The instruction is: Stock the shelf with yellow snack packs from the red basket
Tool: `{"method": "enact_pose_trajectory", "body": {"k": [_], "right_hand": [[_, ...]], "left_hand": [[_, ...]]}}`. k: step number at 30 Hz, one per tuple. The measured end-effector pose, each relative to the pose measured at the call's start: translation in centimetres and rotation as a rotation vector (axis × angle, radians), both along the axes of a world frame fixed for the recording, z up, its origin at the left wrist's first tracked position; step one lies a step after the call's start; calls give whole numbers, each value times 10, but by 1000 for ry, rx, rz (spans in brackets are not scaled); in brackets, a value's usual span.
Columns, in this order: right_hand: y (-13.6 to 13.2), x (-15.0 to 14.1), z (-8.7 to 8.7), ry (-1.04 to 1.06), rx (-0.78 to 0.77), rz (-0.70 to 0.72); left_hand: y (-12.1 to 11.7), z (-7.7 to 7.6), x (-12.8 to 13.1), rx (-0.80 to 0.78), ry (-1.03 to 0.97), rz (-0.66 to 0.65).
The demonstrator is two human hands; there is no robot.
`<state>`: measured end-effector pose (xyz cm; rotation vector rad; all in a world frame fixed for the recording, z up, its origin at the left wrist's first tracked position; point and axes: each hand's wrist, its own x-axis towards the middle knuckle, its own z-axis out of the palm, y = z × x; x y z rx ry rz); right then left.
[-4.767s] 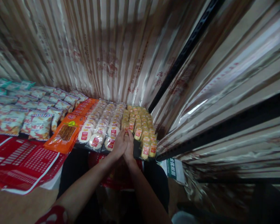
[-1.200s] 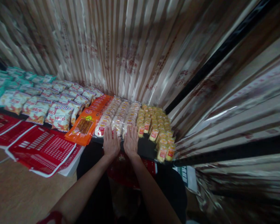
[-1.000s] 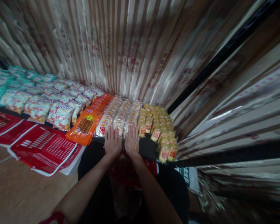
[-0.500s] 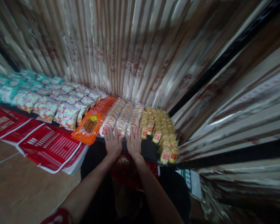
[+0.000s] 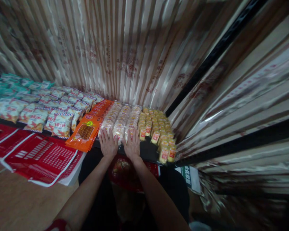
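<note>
My left hand (image 5: 109,144) lies with fingers stretched out against the front ends of the clear packs of round white snacks (image 5: 120,120). Beside it my right hand (image 5: 132,144) presses the same rows, its fingers extended too. Neither hand grips anything. Left of the white packs is a stack of orange snack bags (image 5: 88,128) with a window showing brown sticks. To the right stand rows of small yellow packets (image 5: 162,128). All of these rest on a black shelf (image 5: 148,150).
White snack bags (image 5: 60,122) and teal bags (image 5: 16,83) fill the shelf's left side. Red printed bags (image 5: 43,157) hang below its front edge. Striped plastic sheeting (image 5: 110,48) covers the back, and a black post (image 5: 207,67) rises at the right.
The view has shifted slightly, so the shelf goods appear further left. Both hands stay flat against the white packs, with little movement relative to them.
</note>
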<state>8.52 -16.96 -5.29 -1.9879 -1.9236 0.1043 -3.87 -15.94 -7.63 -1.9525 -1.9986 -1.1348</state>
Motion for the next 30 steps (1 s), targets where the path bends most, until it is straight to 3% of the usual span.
{"method": "enact_pose_trajectory", "body": {"k": [12,18,21,24,30], "right_hand": [[-13,3,6,7,147,36],[-55,27,8,175,353,-133],[-87,53,3,227,471,-261],[-113,77,-8,221,522,-325],[-126,100,-28,217,549,-353]], "left_hand": [[-5,0,-1,54,-63,-49],[-16,1,-1,74,-124,-78],[-32,4,11,81,-159,-205],[-56,10,38,47,-203,-426],[-93,27,119,-278,-397,-765]]}}
